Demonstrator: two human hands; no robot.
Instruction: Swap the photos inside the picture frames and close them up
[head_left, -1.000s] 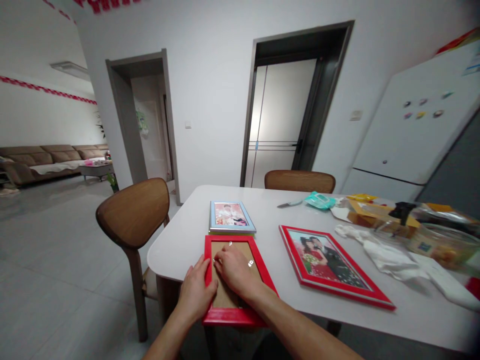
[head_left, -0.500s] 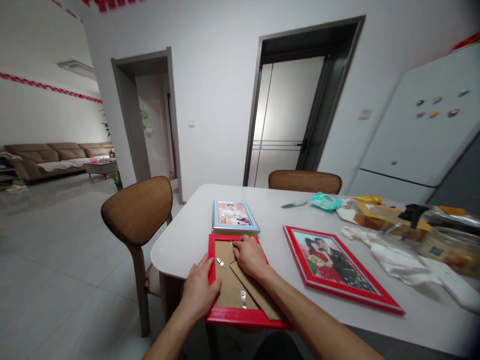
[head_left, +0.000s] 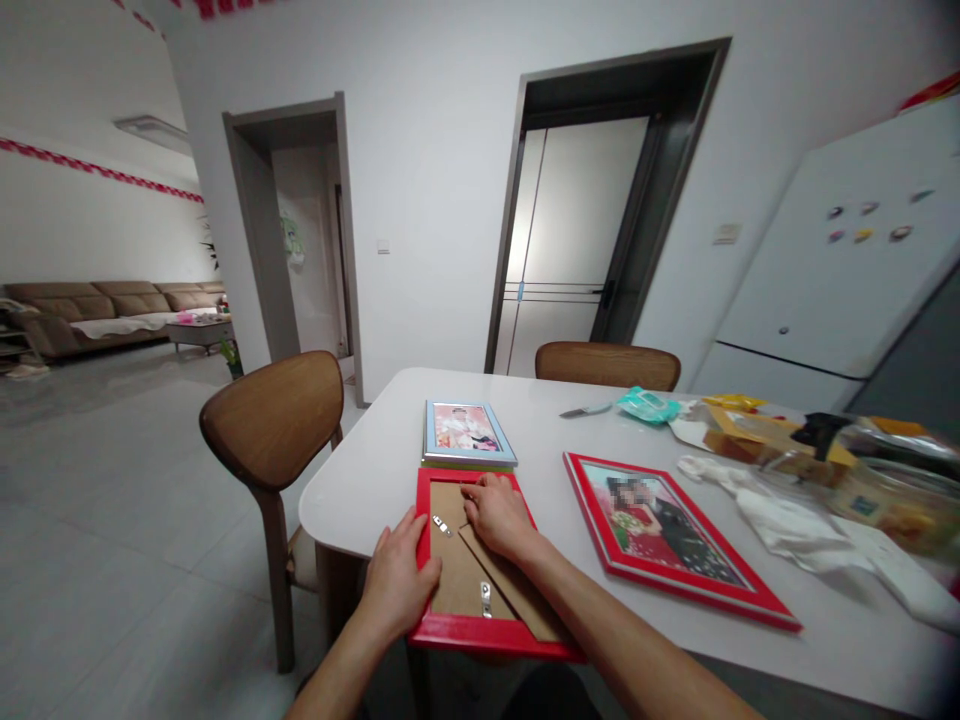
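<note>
A red picture frame (head_left: 465, 632) lies face down at the table's near edge, its brown backing board (head_left: 454, 560) showing. Metal hangers (head_left: 486, 598) are fixed to the board, and a stand flap (head_left: 517, 590) runs slantwise across it. My left hand (head_left: 401, 570) grips the frame's left side, thumb on top near the board. Curled fingers of my right hand (head_left: 496, 510) press at the board's far edge; whatever is under the fingertips is hidden. Just beyond sits a light-blue picture frame (head_left: 471, 432) with a photo. Another red frame (head_left: 682, 540), photo side up, lies to the right.
On the white table (head_left: 360, 470) are a knife (head_left: 586, 411), a teal packet (head_left: 649, 405), a white cloth (head_left: 780, 515), a cardboard box (head_left: 765, 435) and a clear jar (head_left: 892, 505). Wooden chairs stand left (head_left: 277, 430) and behind (head_left: 607, 364).
My right fingertips now cover the small metal piece at the board's far edge that showed before. My left hand stays on the frame. The view has shifted slightly.
</note>
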